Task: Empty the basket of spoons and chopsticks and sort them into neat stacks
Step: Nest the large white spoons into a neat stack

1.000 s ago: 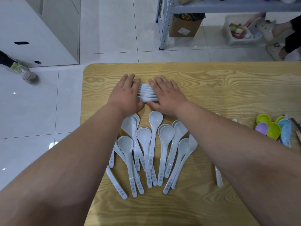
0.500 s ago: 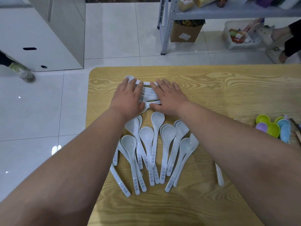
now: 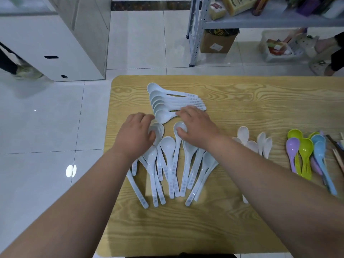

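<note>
White nested stack (image 3: 167, 101) far-left on worktop (image 3: 251, 101), loose spoons (image 3: 168, 164) fanned nearer. Curled round one bowl: left hand (image 3: 135, 135); pinching another: right hand (image 3: 198, 126). Likely risk: knuckles bumping stack askew, glossy bowls slipping.

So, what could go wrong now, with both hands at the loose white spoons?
1. The right hand seems to touch the nearest spoon of the neat stack. A nudge may skew the row.
2. The loose spoons overlap and cross, so lifting one may drag or scatter its neighbours.
</note>
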